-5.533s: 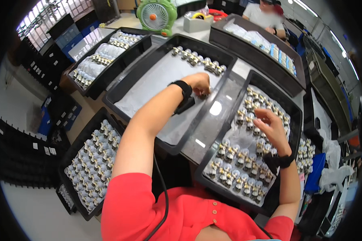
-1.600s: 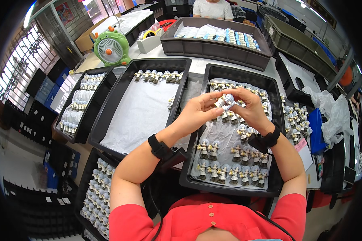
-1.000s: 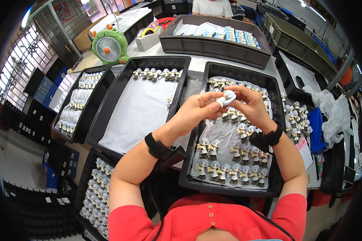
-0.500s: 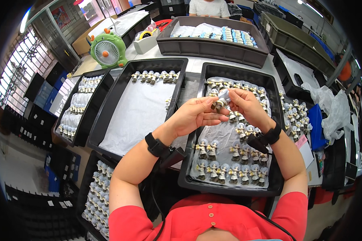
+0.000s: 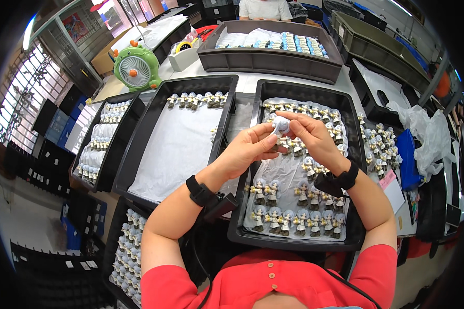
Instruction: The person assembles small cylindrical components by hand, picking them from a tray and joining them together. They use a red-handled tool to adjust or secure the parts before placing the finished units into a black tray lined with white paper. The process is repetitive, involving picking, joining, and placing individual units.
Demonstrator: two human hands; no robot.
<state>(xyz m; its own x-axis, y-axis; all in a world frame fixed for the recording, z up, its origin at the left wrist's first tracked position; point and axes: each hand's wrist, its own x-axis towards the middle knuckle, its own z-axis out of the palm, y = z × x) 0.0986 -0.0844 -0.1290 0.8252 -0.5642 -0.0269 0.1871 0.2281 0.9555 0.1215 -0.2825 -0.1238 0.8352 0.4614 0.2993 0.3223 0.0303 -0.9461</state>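
Between both hands, above the right-hand black tray (image 5: 235,226), is a small figurine (image 5: 280,125) with pale blue-grey hair. My left hand (image 5: 250,147) grips its body from the left, thumb on top, and the fingers hide much of it. My right hand (image 5: 312,136) pinches the head from the right with thumb and forefinger. Below, standing in rows on white cloth in that tray, are several like figurines (image 5: 300,221) with white and gold clothes and dark bases. The left black tray (image 5: 119,177) has a short row of figurines (image 5: 196,100) at its far end.
More figurines crowd a tray (image 5: 129,257) at lower left, a narrow tray (image 5: 134,110) farther left, and the table (image 5: 380,149) at right. Behind stand a green fan (image 5: 137,67), a tape dispenser (image 5: 185,57) and a large grey-brown bin (image 5: 273,64). Across the table sits another person (image 5: 265,9).
The figurine has been turned between my hands, so its pale hair now faces up. My left fingers have curled in closer around it, and both hands stay over the right tray.
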